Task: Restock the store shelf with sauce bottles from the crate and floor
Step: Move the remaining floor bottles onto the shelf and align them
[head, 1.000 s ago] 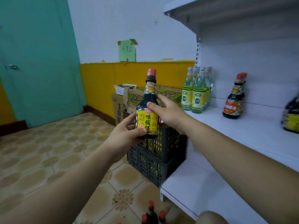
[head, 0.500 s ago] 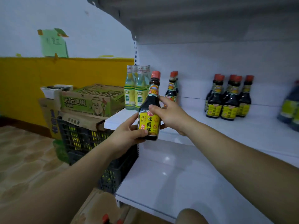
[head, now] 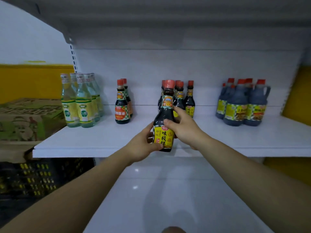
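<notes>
Now white shelf [head: 101, 140] faces head-on, no longer off to right; grip unchanged. Left hand [head: 143, 147] cups lower label, right hand [head: 183, 128] wraps shoulder of sauce bottle [head: 164, 125] (dark glass, red cap, glossy yellow label), upright at shelf front edge. Behind grip: matching bottles [head: 190, 100], partly hidden. Down-left of grip: slatted dark crate [head: 42, 175], blurred

Both bare arms reach forward, the left forearm [head: 75, 190] entering from 7 o'clock and the right forearm [head: 252, 174] from 4 o'clock, and they meet at centre. The left grip [head: 143, 145] curls round the sauce bottle [head: 164, 115] low on its 9 o'clock side, with the thumb across the front. The right grip [head: 183, 128] wraps it from 3 o'clock, higher up, with the thumb on the front and the index finger raised toward the shoulder.
</notes>
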Tool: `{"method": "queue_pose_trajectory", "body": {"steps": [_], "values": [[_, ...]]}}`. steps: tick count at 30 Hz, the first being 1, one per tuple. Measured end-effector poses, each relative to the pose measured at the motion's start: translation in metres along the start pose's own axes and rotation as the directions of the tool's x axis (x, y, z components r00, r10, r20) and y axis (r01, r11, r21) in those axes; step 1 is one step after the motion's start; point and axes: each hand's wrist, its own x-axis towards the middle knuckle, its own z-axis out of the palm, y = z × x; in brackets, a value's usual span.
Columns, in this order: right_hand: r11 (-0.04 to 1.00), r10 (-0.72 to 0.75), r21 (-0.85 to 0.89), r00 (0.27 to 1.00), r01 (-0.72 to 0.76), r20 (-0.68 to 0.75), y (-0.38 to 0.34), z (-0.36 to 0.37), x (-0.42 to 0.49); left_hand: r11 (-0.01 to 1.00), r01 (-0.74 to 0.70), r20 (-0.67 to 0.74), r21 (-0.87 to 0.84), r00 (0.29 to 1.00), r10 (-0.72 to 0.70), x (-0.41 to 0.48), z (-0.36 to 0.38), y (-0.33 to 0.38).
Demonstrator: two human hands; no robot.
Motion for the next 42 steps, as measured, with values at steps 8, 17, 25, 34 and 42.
{"method": "queue_pose_trajectory", "body": {"steps": [8, 17, 25, 34, 42], "values": [[0.995, 0.05, -0.075, 0.977, -0.067, -0.205, 0.049, -0.085, 0.028, 0.68, -0.005, 0.1, 0.733, 0.99, -0.102, 0.079, 0.053, -0.014], [0.987, 0.012, -0.151, 0.957, -0.058, -0.29, 0.087, -0.132, 0.051, 0.489, 0.013, 0.113, 0.872, 0.967, -0.227, 0.122, 0.075, -0.025], [0.964, 0.003, -0.256, 0.97, -0.068, -0.244, 0.107, -0.133, 0.107, 0.454, -0.014, 0.119, 0.891, 0.972, -0.203, 0.12, 0.076, -0.032], [0.959, 0.056, -0.26, 0.973, -0.116, -0.224, 0.126, -0.126, 0.16, 0.467, -0.001, 0.113, 0.884, 0.97, -0.213, 0.123, 0.077, -0.032], [0.954, 0.089, -0.263, 0.975, -0.142, -0.206, 0.141, -0.135, 0.186, 0.466, -0.004, 0.117, 0.885, 0.97, -0.214, 0.122, 0.078, -0.032]]}}
